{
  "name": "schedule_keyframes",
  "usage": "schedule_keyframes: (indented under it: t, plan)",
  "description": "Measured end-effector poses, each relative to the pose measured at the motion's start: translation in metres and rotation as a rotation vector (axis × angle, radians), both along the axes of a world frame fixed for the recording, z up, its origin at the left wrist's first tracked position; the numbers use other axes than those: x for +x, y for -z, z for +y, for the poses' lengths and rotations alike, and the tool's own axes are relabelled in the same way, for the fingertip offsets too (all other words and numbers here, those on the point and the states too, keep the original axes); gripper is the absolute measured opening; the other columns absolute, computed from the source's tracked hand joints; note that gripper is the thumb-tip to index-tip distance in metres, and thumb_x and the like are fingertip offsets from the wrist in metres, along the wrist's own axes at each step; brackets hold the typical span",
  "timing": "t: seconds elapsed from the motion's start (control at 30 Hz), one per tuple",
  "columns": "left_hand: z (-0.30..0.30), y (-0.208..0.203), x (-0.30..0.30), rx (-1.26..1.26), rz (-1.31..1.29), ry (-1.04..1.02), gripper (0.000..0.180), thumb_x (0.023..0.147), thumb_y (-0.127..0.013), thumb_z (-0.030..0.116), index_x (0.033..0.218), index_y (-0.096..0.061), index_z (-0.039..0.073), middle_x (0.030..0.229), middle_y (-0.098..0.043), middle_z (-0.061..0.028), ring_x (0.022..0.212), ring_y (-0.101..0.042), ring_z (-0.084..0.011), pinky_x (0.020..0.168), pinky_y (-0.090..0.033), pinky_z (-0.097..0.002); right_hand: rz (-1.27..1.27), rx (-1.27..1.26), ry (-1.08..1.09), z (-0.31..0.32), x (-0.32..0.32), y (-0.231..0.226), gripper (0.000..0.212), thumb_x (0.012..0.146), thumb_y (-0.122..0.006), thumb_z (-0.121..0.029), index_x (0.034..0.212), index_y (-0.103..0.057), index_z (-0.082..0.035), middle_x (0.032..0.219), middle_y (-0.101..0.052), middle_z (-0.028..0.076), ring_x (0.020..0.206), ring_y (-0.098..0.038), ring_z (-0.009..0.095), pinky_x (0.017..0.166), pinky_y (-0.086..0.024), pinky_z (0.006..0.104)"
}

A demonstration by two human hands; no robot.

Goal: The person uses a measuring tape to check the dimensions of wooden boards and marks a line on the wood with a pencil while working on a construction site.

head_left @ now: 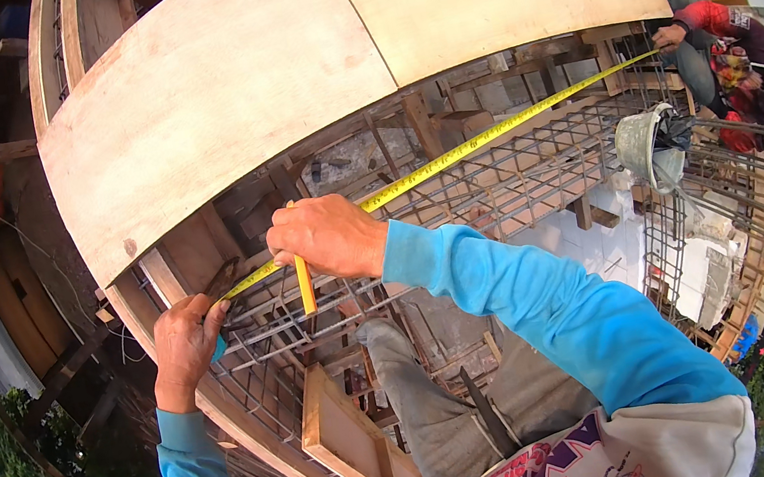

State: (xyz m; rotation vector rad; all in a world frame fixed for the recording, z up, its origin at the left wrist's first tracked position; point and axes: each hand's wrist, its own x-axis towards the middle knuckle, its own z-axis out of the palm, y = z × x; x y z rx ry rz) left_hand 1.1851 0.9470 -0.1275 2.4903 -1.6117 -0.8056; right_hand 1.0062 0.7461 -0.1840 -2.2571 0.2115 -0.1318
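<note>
A yellow tape measure [486, 136] is stretched from my left hand up to the far right. My left hand [182, 350] is closed on its case end, where a bit of teal shows beside the palm. The blade passes under my right hand [334, 236], whose fingers are closed round a yellow pencil [307, 287] that points downward. At the far end, another person's hand [668, 37] is at the tip of the blade. Beneath the tape lies a long steel rebar cage [530, 160].
Large plywood sheets [219, 94] cover the far side. A grey bucket [640, 150] rests on the rebar at the right, near the crouching co-worker [736, 63]. A wooden formwork frame [344, 429] stands by my legs. Gaps between bars and boards open onto a lower level.
</note>
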Motion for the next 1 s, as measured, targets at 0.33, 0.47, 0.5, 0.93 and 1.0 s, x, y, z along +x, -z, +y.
schedule_keyframes:
  t: [0.33,0.47,0.5,0.93,1.0]
  plan:
    - [-0.107,0.043,0.075,-0.188,-0.251,-0.043,0.038,0.089,-0.06,0.043,0.079,-0.065,0.006,0.074,-0.065,-0.0111,0.068,-0.063,-0.0283,0.061,-0.049,-0.0385,-0.153,-0.504,0.336,-0.162,0.035,0.039,0.013,0.084,-0.067,-0.025,0.083,-0.065,-0.013,0.082,-0.061,0.001,0.081,-0.059,0.024,0.076,-0.044,0.0397]
    - [-0.13,0.061,0.11,-0.07,-0.275,-0.193,0.044,0.093,-0.051,0.047,0.087,-0.07,0.008,0.075,-0.068,-0.0114,0.07,-0.067,-0.0259,0.06,-0.051,-0.0379,-0.223,-0.725,0.464,-0.208,0.047,0.065,0.01,0.081,-0.068,-0.024,0.083,-0.067,-0.014,0.085,-0.059,0.0,0.086,-0.057,0.022,0.08,-0.043,0.0388]
    - [-0.14,0.068,0.121,-0.065,-0.276,-0.26,0.046,0.094,-0.049,0.05,0.091,-0.072,0.009,0.075,-0.069,-0.0107,0.072,-0.068,-0.0247,0.06,-0.052,-0.0376,-0.316,-0.78,0.496,-0.22,0.047,0.07,0.007,0.079,-0.071,-0.019,0.083,-0.067,-0.015,0.087,-0.058,0.0,0.086,-0.056,0.022,0.077,-0.044,0.0378]
    - [-0.157,0.135,0.111,0.137,0.009,-0.274,0.055,0.092,-0.045,0.058,0.081,-0.073,0.011,0.075,-0.069,-0.0076,0.07,-0.065,-0.022,0.067,-0.052,-0.036,-0.393,-0.684,0.349,-0.15,0.047,0.166,0.013,0.08,-0.071,-0.021,0.088,-0.064,-0.015,0.085,-0.058,-0.001,0.077,-0.054,0.019,0.071,-0.047,0.0323]
    - [-0.144,0.138,0.094,0.196,-0.012,-0.21,0.054,0.092,-0.045,0.056,0.081,-0.073,0.011,0.075,-0.069,-0.0091,0.074,-0.065,-0.0248,0.069,-0.051,-0.0382,-0.419,-0.653,0.301,-0.147,0.048,0.166,0.011,0.082,-0.068,-0.025,0.082,-0.063,-0.015,0.073,-0.056,-0.002,0.068,-0.053,0.018,0.063,-0.046,0.0308]
